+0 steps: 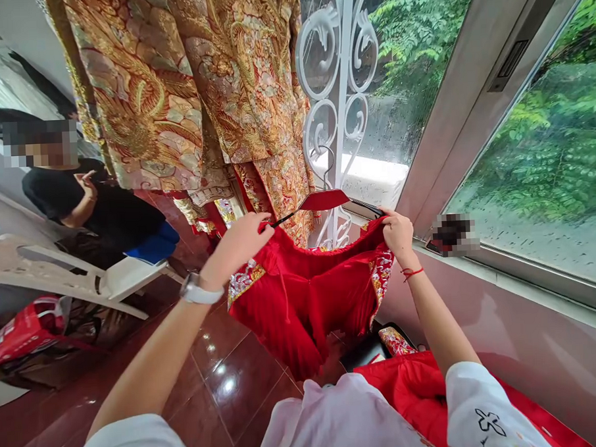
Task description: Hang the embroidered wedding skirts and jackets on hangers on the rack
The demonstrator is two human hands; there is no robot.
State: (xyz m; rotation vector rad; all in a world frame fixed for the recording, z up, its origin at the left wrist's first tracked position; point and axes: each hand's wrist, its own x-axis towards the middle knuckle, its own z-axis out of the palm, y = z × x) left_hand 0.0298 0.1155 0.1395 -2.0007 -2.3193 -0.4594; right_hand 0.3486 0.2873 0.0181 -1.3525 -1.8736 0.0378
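A red skirt [301,296] with embroidered panels at its sides hangs in front of me, its top edge stretched wide between my hands. My left hand [247,242] pinches the left end of that edge, beside the black clip bar of a hanger [324,199]. At the opposite end, my right hand [398,233] grips the skirt's top corner and the tip of the hanger's other black arm. The hanger has a red middle piece, and its metal hook rises in front of a white scrollwork stand [338,83]. A thin cord dangles on the skirt's near side.
Gold-and-red embroidered garments [188,90] hang behind the skirt. More red fabric [408,387] lies low at right, near a black case or seat [358,356]. A person in black [87,200] sits at left on a white chair [127,276]. Windows [546,153] line the right.
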